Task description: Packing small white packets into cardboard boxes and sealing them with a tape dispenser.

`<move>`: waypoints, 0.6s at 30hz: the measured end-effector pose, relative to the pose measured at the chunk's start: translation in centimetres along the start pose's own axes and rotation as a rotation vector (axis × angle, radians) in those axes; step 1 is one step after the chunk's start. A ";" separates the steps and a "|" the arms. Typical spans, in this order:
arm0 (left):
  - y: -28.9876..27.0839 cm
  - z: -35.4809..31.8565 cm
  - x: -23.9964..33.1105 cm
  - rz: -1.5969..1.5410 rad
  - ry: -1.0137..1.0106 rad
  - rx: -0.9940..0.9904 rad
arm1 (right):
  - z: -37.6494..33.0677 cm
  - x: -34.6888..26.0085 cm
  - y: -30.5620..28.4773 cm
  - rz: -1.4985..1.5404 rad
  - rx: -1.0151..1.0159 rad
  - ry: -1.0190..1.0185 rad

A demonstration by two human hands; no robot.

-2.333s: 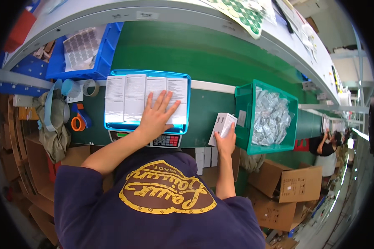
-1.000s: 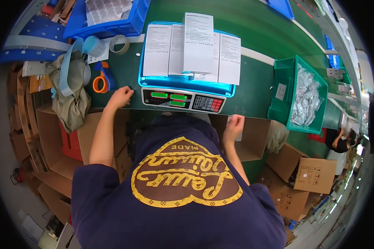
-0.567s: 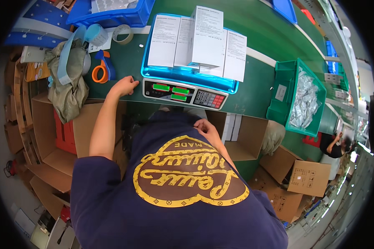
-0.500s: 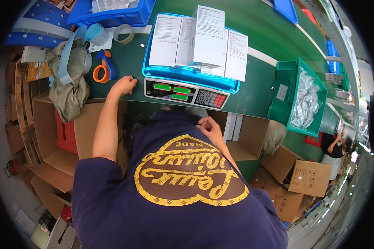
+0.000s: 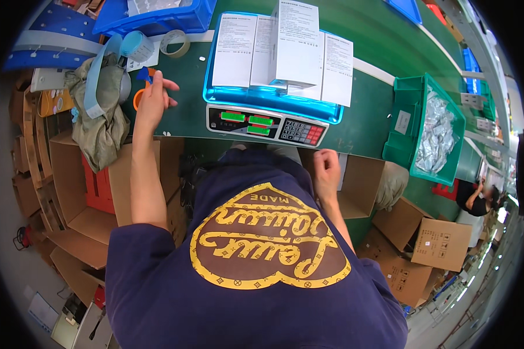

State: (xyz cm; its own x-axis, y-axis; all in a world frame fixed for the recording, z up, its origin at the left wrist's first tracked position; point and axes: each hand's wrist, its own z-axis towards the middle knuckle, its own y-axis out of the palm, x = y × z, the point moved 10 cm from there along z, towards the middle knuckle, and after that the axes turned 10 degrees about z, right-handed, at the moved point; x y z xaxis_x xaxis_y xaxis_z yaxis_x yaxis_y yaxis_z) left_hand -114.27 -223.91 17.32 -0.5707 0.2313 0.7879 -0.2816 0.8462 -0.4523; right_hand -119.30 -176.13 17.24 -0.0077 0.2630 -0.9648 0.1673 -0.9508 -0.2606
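My left hand (image 5: 153, 103) is raised over the green bench, fingers apart and nothing visible in them. It partly covers an orange and blue tape dispenser (image 5: 138, 99); whether it touches the dispenser I cannot tell. At the bench's front edge, just below the scale's right corner, my right hand (image 5: 327, 168) is curled into a loose fist with no object showing. Between and beyond my hands stands a digital weighing scale (image 5: 214, 125) with a blue tray (image 5: 213, 93). Several white printed boxes stand on the tray, one white box (image 5: 297, 46) raised above the others.
A green bin (image 5: 400, 119) of silvery bags sits at right, a blue bin (image 5: 113, 22) at the back left. A tape roll (image 5: 175, 44) and draped cloth (image 5: 102, 136) lie left. Open cartons (image 5: 367, 186) stand below the bench. Far right, another person (image 5: 475, 200) works.
My left hand has moved left and up from the bench edge to the tape dispenser, its fingers spreading. My right hand has moved away from my waist to the right, towards the bench edge.
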 end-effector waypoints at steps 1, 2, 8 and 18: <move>0.3 -0.1 1.2 0.001 0.002 0.001 | 1.2 0.0 -1.0 -0.005 0.004 0.071; -0.1 -0.5 3.2 -0.061 0.086 0.086 | 2.2 -0.2 -1.8 -0.008 0.014 0.146; 8.7 -0.3 17.7 0.349 0.313 0.087 | 13.7 -16.3 3.6 -0.145 0.095 -0.302; 5.0 -9.2 16.1 -0.472 0.480 0.039 | 9.6 -22.4 10.5 -0.123 -0.352 -0.473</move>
State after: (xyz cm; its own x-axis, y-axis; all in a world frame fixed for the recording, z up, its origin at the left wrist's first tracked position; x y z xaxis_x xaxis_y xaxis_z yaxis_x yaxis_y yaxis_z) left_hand -117.76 -211.56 31.58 0.0237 0.0358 0.9991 -0.4498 0.8929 -0.0213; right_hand -126.83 -193.61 35.71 -0.4719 0.1902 -0.8609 0.4531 -0.7854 -0.4218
